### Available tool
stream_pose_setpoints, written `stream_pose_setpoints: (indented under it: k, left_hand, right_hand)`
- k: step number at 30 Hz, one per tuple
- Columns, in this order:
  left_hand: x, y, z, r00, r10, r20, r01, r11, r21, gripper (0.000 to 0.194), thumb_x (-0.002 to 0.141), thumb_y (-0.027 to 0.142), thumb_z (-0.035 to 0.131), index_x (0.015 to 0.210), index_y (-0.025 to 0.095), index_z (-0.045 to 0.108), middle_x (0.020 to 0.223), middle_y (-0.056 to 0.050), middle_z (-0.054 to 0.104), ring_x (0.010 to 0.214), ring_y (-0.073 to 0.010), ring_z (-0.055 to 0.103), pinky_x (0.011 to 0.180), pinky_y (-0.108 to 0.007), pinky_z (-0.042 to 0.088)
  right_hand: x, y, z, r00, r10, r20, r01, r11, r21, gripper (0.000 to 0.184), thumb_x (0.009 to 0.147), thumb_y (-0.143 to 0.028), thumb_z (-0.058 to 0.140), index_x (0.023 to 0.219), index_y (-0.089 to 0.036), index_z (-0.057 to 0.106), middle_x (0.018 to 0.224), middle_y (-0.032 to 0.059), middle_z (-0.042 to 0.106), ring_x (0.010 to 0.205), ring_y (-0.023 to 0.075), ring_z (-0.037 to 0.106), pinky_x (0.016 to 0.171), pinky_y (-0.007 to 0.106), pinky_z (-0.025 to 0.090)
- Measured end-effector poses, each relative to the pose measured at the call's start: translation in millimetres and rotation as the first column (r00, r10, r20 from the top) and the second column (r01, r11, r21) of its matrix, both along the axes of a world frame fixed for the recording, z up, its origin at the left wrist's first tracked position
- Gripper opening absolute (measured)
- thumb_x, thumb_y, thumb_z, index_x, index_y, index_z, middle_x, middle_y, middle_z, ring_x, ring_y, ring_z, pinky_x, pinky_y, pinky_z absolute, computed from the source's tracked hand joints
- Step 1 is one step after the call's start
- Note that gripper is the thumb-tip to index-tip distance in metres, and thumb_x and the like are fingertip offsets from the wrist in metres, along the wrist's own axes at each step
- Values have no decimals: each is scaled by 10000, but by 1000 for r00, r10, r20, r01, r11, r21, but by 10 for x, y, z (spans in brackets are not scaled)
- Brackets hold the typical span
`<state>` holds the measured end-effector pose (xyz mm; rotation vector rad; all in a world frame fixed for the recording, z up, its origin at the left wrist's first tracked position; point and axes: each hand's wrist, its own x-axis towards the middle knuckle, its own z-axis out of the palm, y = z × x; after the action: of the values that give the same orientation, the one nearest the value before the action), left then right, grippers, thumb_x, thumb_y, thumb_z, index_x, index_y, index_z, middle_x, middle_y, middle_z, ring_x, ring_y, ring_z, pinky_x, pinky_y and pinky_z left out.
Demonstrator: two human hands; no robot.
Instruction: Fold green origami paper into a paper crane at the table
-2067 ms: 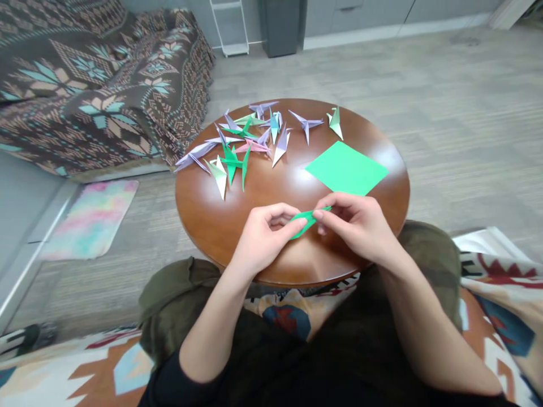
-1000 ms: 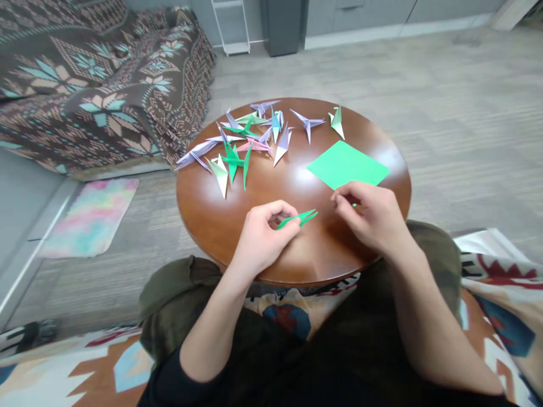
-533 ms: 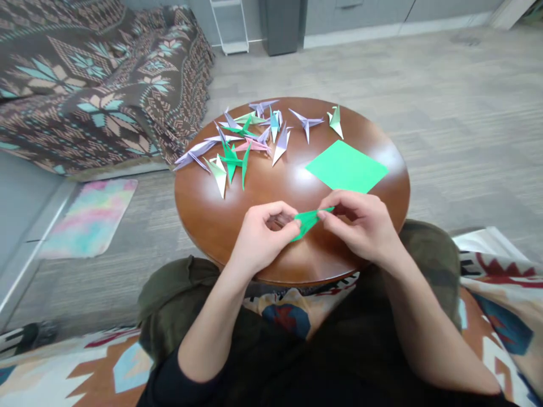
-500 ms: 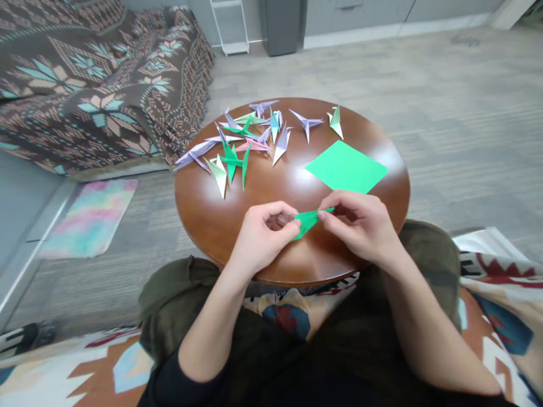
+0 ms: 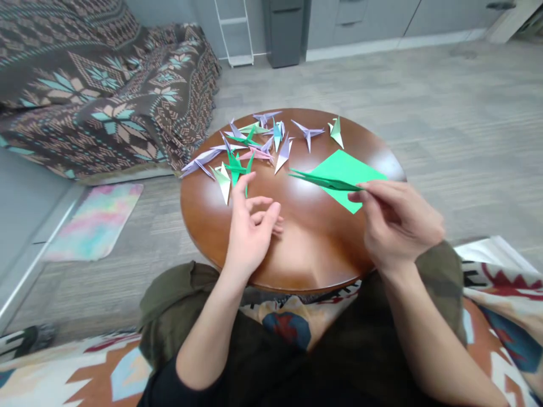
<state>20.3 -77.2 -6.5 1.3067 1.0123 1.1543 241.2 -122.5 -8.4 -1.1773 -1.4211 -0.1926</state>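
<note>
My right hand (image 5: 394,217) pinches one end of a narrow folded green paper piece (image 5: 324,180), held above the round wooden table (image 5: 297,254) with its point aimed left. Just behind it a flat green paper square (image 5: 341,169) lies on the table. My left hand (image 5: 252,226) hovers over the table's near left part with fingers spread and nothing in them. Its fingertips are close to a cluster of several folded paper shapes (image 5: 250,144) in green, lilac, pink and white at the table's far left.
A sofa under a patterned brown throw (image 5: 97,90) stands at the far left. A pastel mat (image 5: 95,217) lies on the floor left of the table. A white rack (image 5: 235,31) and grey cabinets (image 5: 288,25) line the far wall. A patterned blanket (image 5: 500,288) is at my right.
My left hand has let go of the folded green piece and opened. My right hand has carried the piece up and to the right, over the green square.
</note>
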Motion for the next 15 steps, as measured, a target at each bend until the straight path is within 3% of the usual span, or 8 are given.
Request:
stream_pose_setpoints:
  k: [2, 4, 6, 9, 12, 15]
  left_hand:
    - [57, -6, -7, 985, -152, 82, 157, 986, -49, 828, 913, 452, 789, 1585, 352, 317, 969, -15, 750, 658, -148, 758, 611, -243, 642]
    - [112, -18, -15, 964, -215, 157, 221, 975, -24, 741, 888, 472, 818, 1505, 315, 438, 984, -29, 779, 762, -176, 802, 716, -277, 675]
    - [147, -31, -24, 964, -185, 193, 184, 983, 22, 492, 875, 481, 832, 1256, 236, 640, 960, -42, 789, 807, -187, 814, 782, -299, 687]
    - [151, -43, -28, 973, -112, 204, 107, 994, 34, 339, 828, 464, 879, 925, 175, 731, 876, -44, 795, 788, -197, 816, 805, -320, 700]
    - [133, -52, -17, 979, -54, 194, 50, 998, 28, 312, 796, 435, 910, 839, 163, 763, 808, -41, 806, 761, -209, 819, 793, -334, 712]
    - [130, -74, -8, 985, -25, 168, 17, 999, 52, 243, 821, 378, 894, 811, 164, 780, 769, -37, 814, 734, -208, 822, 770, -323, 714]
  right_hand:
    - [-46, 3, -12, 999, 44, 17, -44, 999, -13, 238, 960, -149, 735, 1089, -326, 829, 1045, 56, 845, 963, 305, 808, 886, 493, 654]
    - [-105, 7, -25, 988, 148, 40, -146, 988, -58, 260, 958, -135, 735, 1101, -327, 834, 1117, 56, 849, 999, 296, 815, 914, 487, 661]
    - [-153, 7, -31, 966, 250, 68, -244, 966, -84, 305, 960, -106, 722, 1137, -330, 829, 1155, 60, 847, 1018, 283, 817, 927, 473, 666]
    - [-181, 8, -30, 943, 322, 81, -310, 942, -125, 307, 960, -100, 718, 1154, -316, 821, 1222, 81, 829, 1099, 283, 801, 983, 478, 656]
    - [-191, 12, -51, 929, 370, -25, -366, 902, -230, 327, 942, -172, 769, 1251, -279, 774, 1296, 103, 795, 1179, 291, 773, 1033, 476, 644]
    - [-237, 9, -90, 887, 427, -175, -461, 822, -334, 339, 943, -261, 791, 1276, -260, 731, 1206, 79, 813, 1047, 255, 807, 936, 409, 680]
